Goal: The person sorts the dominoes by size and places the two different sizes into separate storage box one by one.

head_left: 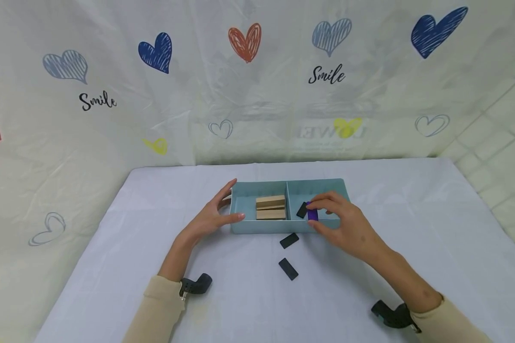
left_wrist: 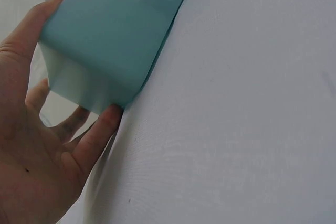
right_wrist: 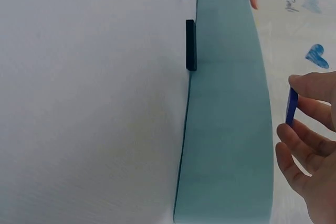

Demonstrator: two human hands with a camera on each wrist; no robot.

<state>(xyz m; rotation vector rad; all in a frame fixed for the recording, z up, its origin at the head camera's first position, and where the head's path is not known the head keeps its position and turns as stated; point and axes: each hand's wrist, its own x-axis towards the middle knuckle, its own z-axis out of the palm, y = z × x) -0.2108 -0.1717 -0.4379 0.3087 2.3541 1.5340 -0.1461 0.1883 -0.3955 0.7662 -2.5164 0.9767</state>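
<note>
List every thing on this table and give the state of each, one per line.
Light blue two-compartment plastic tray: upright, left end held.
Wooden blocks: stacked in the left compartment.
Purple rectangular tile: pinched over the right compartment.
Black tile: tilted inside the right compartment.
Two black tiles: flat on the cloth.
Left hand: steadying the tray.
Right hand: pinching.
</note>
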